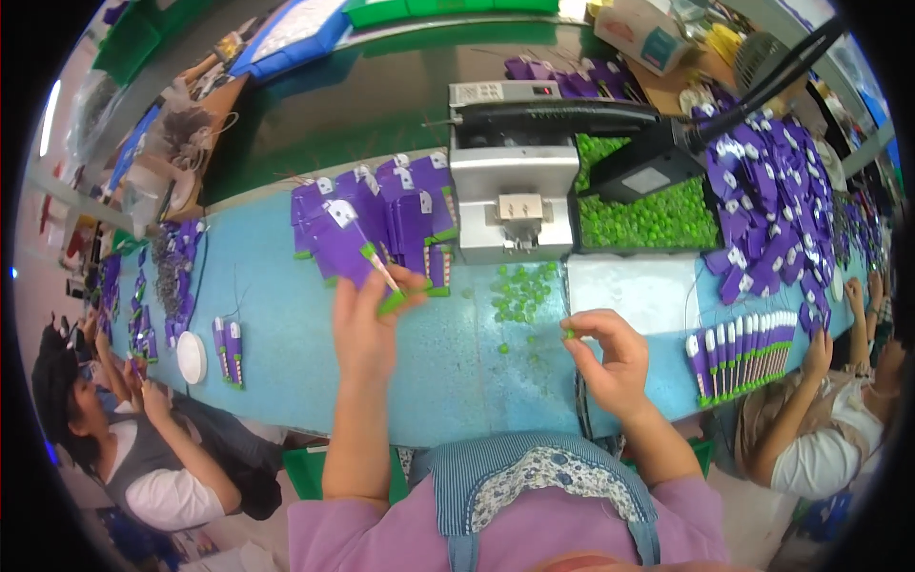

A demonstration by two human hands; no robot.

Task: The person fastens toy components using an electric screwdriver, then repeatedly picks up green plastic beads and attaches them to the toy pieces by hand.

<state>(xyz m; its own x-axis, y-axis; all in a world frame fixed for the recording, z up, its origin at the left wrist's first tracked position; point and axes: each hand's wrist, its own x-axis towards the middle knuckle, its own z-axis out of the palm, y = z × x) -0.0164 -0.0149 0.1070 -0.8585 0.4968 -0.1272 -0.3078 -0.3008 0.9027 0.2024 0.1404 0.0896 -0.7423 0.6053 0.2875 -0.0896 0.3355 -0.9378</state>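
My left hand (367, 319) grips a flat purple piece (341, 246) with a white tab at its top and a striped strip and green end at its lower edge. Behind it, more purple pieces (412, 205) lie spread on the bench. Thumb and forefinger of my right hand (610, 357) are pinched on a small green piece (569, 334). To its left, several loose green pieces (522, 294) are scattered on the blue bench top (443, 381). A silver press-like machine (515, 157) stands just beyond them.
A black tray (648, 250) of green pieces sits right of the machine, under a black arm (643, 172). Purple pieces are heaped (772, 210) at the right, with a neat row (743, 353) nearer. A white round lid (192, 357) lies left. Co-workers (172, 439) sit on both sides.
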